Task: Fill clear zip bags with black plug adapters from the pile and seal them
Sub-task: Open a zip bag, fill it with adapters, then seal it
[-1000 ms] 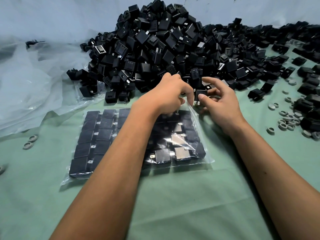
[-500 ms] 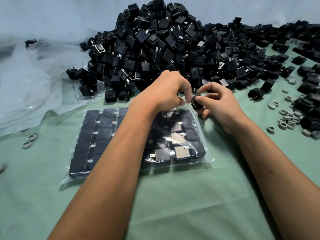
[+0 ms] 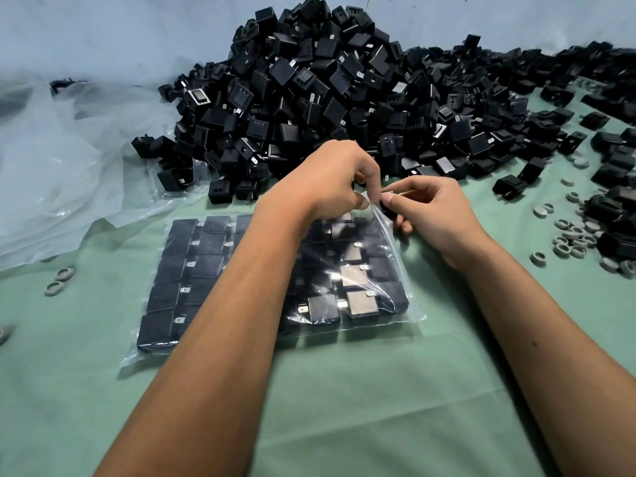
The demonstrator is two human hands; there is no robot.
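A clear zip bag lies flat on the green cloth, packed with rows of black plug adapters. My left hand pinches the bag's far right corner at its mouth and lifts the plastic there. My right hand holds one black adapter between thumb and fingers right at that lifted opening. My left forearm covers the middle of the bag. Behind both hands rises the big pile of black adapters.
Crumpled clear plastic sheeting lies at the left. More adapters spread along the right side, with small grey rings scattered beside them and two rings at the left. Green cloth lies in front of the bag.
My right hand has brought the adapter from the foot of the pile down to the bag's mouth. My left hand stays pinching the bag's corner, lifting it slightly.
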